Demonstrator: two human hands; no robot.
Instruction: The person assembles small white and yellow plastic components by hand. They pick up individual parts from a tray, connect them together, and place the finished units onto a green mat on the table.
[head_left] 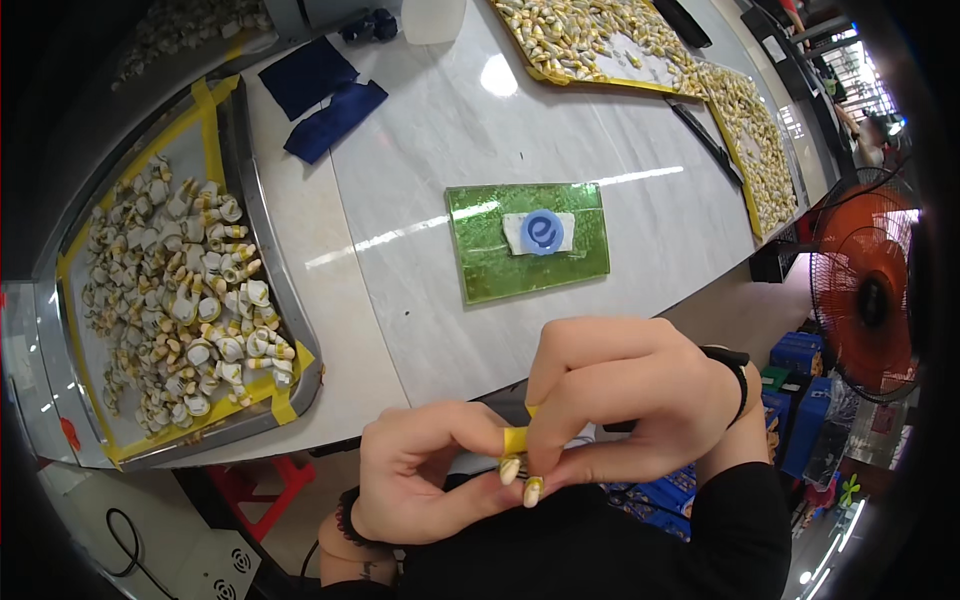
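Observation:
In front of my body, past the table's near edge, both hands meet around a small cream piece with two rounded tips (pixel 533 490). Yellow tape (pixel 514 440) stands up from it between my fingers. My left hand (pixel 420 470) is closed, pinching the piece from the left with thumb and forefinger. Closed as well, my right hand (pixel 640 405) pinches the tape and the piece's right side. My fingers hide most of the piece. Beyond the hands lies a green glassy slab (pixel 475 270), bearing a white pad (pixel 567 232) and a blue round lump (pixel 541 231) with a curled mark.
At left a metal-rimmed tray (pixel 262 235) holds many small white taped figure-like pieces (pixel 190 300). Trays of cream pieces (pixel 600 40) stand at the far right. Dark blue cloths (pixel 335 120) lie at the back left. An orange fan (pixel 870 290) stands right, beside blue boxes (pixel 805 425).

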